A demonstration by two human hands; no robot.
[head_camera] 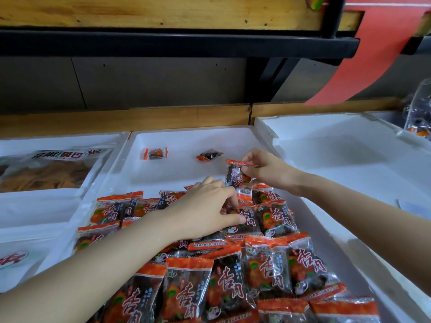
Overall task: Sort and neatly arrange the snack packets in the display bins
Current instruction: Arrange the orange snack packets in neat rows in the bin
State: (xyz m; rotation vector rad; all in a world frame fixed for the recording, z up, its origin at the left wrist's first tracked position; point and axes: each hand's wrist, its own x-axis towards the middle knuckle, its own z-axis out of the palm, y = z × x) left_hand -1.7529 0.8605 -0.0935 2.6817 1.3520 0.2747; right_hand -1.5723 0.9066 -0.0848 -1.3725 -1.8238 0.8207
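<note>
Head view: packets going into rows in the middle bin, one in hand.

Nearest me, the packets (pixel 224 283) lie in overlapping rows, labels up and all turned one way, filling the near part of the bin (pixel 261 136), likely so the names read from the aisle. The left hand (pixel 205 210) sits on the back row with fingers curled, seemingly pinching a packet edge there to steady the line. Just beyond, the right hand (pixel 268 169) pinches one packet (pixel 234 174) upright between thumb and fingertips, clear of the pile, I'd guess to lay it next in the row. Farther back a stray (pixel 155 153) and a second stray (pixel 209 156) lie apart on bare foam, not yet gathered. The left bin (pixel 46 206) holds a big bag (pixel 53 169); a shelf (pixel 163 43) hangs over all.
</note>
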